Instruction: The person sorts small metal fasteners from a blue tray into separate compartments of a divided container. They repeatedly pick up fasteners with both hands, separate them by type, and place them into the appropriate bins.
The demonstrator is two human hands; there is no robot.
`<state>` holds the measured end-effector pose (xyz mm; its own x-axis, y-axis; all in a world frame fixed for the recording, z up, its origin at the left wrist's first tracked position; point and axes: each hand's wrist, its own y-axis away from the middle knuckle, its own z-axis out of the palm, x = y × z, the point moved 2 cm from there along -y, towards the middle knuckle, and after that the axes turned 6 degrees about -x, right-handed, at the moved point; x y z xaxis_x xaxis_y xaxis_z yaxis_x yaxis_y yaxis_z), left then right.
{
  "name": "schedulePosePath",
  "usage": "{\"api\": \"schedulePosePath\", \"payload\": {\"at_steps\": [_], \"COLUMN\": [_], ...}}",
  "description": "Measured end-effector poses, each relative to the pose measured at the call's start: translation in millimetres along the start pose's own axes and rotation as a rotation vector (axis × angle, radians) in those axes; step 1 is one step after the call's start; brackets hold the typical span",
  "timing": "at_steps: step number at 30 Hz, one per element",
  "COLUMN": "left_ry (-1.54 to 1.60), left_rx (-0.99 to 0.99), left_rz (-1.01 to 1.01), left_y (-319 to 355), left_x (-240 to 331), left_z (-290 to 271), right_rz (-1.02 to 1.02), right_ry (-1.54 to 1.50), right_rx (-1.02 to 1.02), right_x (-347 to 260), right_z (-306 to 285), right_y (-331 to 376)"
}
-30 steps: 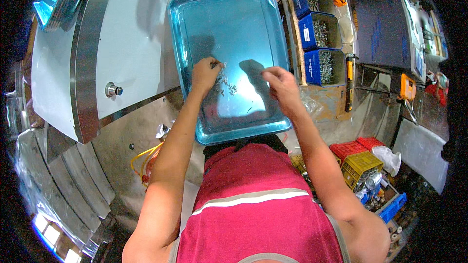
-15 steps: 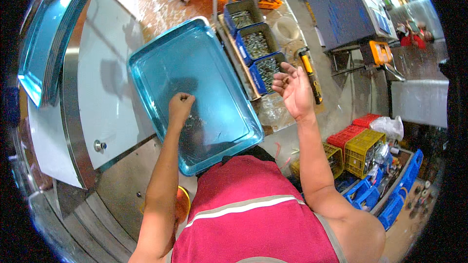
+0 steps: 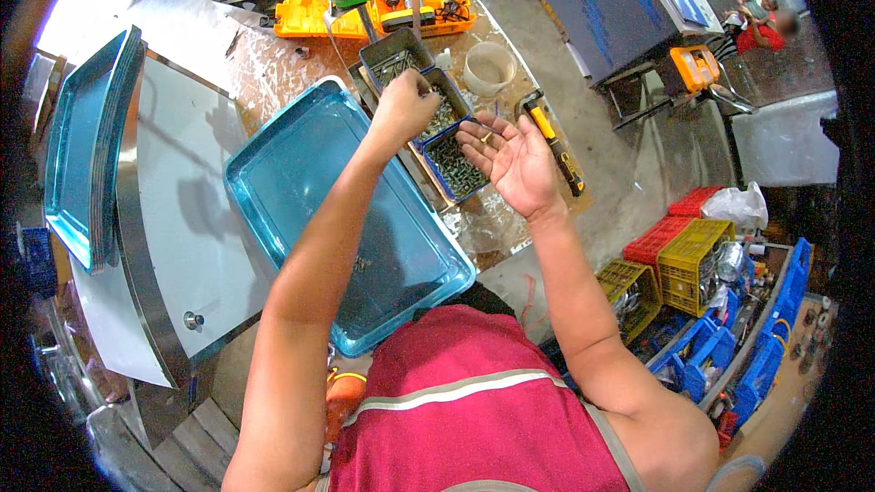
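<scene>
Blue tray [image 3: 292, 155] now behind left hand [image 3: 407, 107], which has shifted over fastener bins [image 3: 435, 173]; handling moves there. Left fingers curled, pinch indiscernible; right hand [image 3: 519, 164] spread, palm up, alongside.

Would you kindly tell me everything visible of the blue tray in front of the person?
The blue tray is a rounded rectangle with a raised rim and shiny, metal-looking surface. It sits open side up, angled, its far end over the worn tabletop. Small, indistinct bits lie inside. The left forearm crosses above it, hiding part.
</scene>
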<state>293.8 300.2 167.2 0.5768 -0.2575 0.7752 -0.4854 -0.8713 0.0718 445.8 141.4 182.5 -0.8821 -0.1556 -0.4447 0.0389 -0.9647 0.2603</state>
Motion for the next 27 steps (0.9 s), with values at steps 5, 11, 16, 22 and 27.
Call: {"api": "schedulePosePath", "payload": {"at_steps": [5, 11, 16, 22, 27], "left_ry": [-0.095, 0.094, 0.067, 0.395, 0.146], "left_rx": [-0.087, -0.095, 0.234, 0.135, 0.354], "left_rz": [0.106, 0.223, 0.288, -0.238, -0.541], "left_y": [-8, 5, 64, 239, 286], "left_x": [-18, -27, -13, -105, -213], "left_z": [7, -11, -9, 13, -12], "right_rz": [-0.075, -0.217, -0.493, -0.36, 0.083], "right_ry": [0.12, 0.7, 1.254, 1.311, 1.46], "right_rx": [0.05, 0.097, 0.261, 0.112, 0.169], "right_x": [4, 16, 33, 112, 190], "right_z": [-8, -11, 19, 5, -45], "right_y": [-14, -84, -60, 37, 58]}}
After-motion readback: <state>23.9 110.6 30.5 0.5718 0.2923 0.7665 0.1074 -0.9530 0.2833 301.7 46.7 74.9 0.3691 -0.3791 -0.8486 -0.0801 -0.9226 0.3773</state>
